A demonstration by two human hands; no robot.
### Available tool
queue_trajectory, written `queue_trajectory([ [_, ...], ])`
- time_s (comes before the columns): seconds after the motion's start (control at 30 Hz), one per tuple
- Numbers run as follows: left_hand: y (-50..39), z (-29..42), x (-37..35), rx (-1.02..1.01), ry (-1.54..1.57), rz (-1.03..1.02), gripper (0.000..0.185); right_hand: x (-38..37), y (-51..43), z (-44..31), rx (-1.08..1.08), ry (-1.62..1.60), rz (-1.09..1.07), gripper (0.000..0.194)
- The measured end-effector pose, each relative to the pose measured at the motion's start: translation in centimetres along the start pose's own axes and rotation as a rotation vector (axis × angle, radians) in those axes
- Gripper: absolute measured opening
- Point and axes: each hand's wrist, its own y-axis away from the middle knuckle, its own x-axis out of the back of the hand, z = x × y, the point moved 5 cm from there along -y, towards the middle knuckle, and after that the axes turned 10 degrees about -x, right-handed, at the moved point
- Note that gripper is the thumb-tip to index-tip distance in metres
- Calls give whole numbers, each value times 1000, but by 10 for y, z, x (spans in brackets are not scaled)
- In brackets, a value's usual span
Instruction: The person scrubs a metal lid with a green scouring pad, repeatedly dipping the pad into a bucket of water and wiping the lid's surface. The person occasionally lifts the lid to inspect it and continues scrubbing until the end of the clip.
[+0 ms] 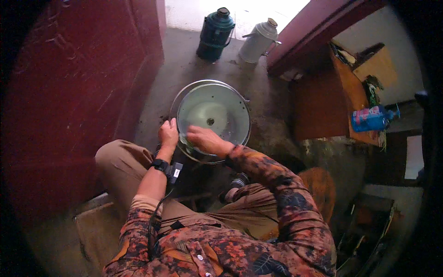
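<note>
A round metal vessel (214, 104) stands on the floor before me, with a thin wire handle curving around its left side. Inside it are small dark specks and one larger dark round spot near the middle. My left hand (168, 133) grips the vessel's left rim, thumb side up. Over the lower left of the vessel is my right hand (204, 138), its fingers bent and blurred near the inner wall. Whether the right fingers hold anything cannot be told.
A dark green thermos flask (215, 34) and a pale one (258, 41) stand beyond the vessel, near a bright doorway. A maroon door (76, 86) is at left. On the right, a blue pump bottle (372, 118) is on a wooden cabinet (318, 104).
</note>
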Motion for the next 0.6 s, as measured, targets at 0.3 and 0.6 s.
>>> queue_trajectory([
  [0.3,2,5,6,11,-105,12,44,81,-48,119,-322,408,164,28],
  [0.6,3,4,4,31,-24,122,42,49,91,63,-694,482,-9,30],
])
